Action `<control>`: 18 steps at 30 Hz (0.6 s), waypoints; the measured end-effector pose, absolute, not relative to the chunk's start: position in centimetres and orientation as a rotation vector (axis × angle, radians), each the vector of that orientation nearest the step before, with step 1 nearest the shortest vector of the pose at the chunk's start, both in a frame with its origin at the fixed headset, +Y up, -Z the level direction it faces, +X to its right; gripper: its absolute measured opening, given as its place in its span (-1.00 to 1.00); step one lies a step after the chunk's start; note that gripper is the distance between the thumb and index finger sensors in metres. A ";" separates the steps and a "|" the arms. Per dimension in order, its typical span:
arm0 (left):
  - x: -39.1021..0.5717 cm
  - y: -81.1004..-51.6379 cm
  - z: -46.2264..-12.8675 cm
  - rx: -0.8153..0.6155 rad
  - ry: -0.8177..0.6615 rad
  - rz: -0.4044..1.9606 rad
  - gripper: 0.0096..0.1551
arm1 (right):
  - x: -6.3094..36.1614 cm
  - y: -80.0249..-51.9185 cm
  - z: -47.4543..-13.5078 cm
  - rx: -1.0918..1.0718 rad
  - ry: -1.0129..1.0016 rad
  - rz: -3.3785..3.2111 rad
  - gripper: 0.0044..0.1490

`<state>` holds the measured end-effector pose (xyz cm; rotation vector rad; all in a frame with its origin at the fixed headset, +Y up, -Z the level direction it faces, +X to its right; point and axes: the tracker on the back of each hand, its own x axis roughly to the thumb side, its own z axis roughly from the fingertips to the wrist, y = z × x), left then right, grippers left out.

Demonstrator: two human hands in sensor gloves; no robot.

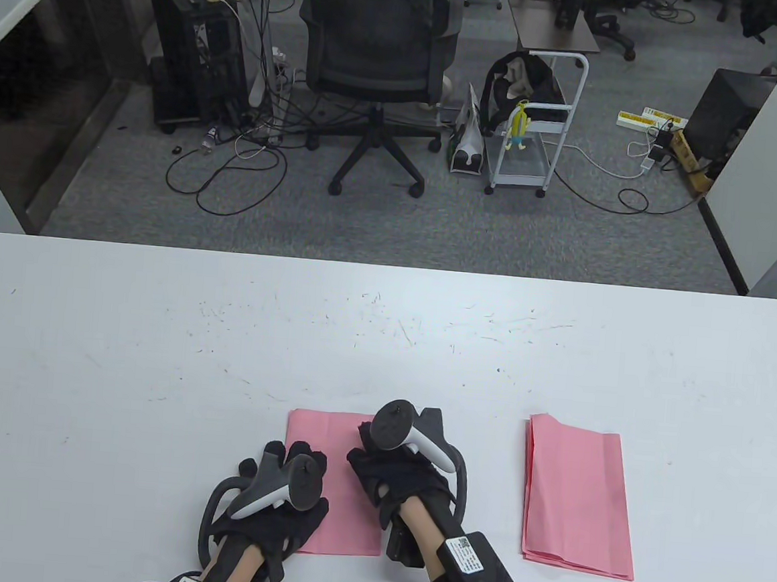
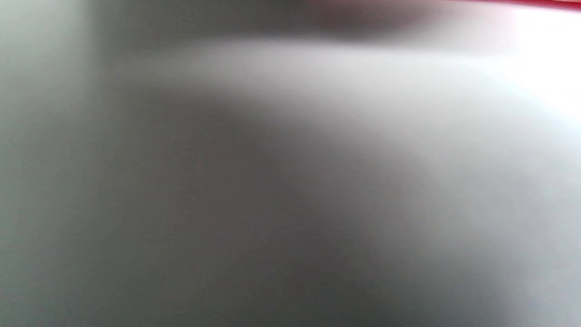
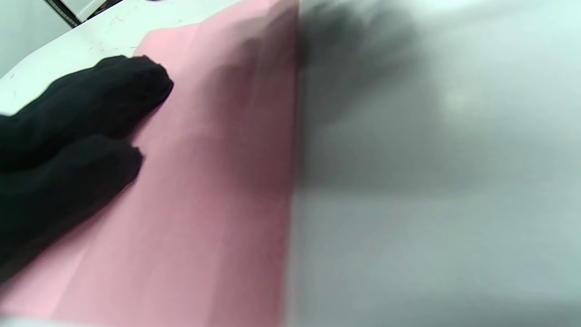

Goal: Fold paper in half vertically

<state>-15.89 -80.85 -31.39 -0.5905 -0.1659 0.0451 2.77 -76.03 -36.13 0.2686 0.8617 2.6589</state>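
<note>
White table (image 1: 155, 353), scuffed with fine scratch marks toward its far half; all positions below taken from the folded pink paper (image 1: 340, 482) lying flat near the table's near edge, roughly centre. To the right of that paper, well apart from it, a stack of pink sheets (image 1: 577, 497), folded, edges slightly uneven, untouched by either hand. Both hands rest on the folded paper. Right hand (image 1: 400, 480) lies palm down over the paper's right edge, tracker on its back; in the right wrist view two black-gloved fingers (image 3: 91, 104) lie flat and close together on the pink surface (image 3: 204, 204), left of the paper's straight edge, with bare table (image 3: 431, 204) beyond. Left hand (image 1: 278, 497) sits on the paper's near-left part, fingers extended forward onto the pink; whether they press or merely rest, cannot tell. Left wrist view is a grey blur of table (image 2: 290, 181), only a thin red-pink strip (image 2: 544, 3) at the top right edge, no fingers seen there.
</note>
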 end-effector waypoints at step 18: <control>-15.9 -80.9 -31.4 -0.591 -0.167 0.044 -0.09 | 1.7 -77.1 -32.5 0.370 0.941 2.727 -0.23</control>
